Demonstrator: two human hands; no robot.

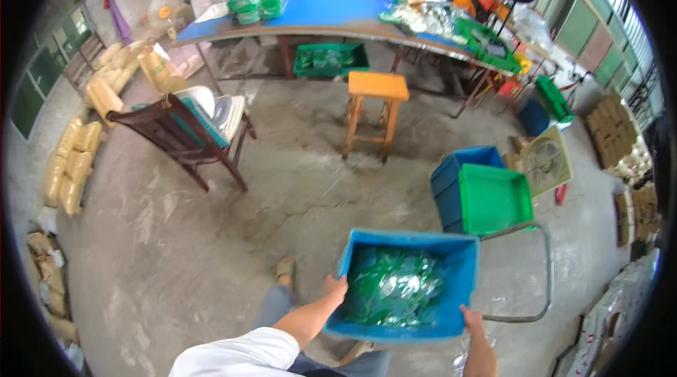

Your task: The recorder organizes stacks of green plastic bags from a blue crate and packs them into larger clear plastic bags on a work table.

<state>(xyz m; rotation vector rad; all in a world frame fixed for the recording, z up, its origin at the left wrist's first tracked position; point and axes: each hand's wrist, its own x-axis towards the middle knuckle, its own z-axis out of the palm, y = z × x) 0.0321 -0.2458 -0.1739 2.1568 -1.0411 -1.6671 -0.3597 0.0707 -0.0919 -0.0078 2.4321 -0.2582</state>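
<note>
While the left hand [337,287] and right hand [472,318] clamp opposite sides of the blue bin [459,278] — low centre in view — glossy green pieces [395,287] lie within it. The step appears to be carrying; the next move likely calls for a level, two-handed hold. Just beyond stands a green crate [497,197]; farther off, a wooden stool [378,86].

Bright blue on the bin [462,271], and inside it the packs [398,285] flash green with white glints! White for the sleeve [243,352], grey-blue for the trousers [271,304], and the floor [211,236] runs grey, blotched paler. Vivid green, that tray [497,197], against a darker blue crate [446,197]. The bench [338,3] shows blue with brown patches; the stool [377,86] glows orange-brown, the chair [159,130] goes dark brown, the fan [557,151] cream, the sacks [72,165] golden tan, and here's purple on the cloth [118,19].
</note>
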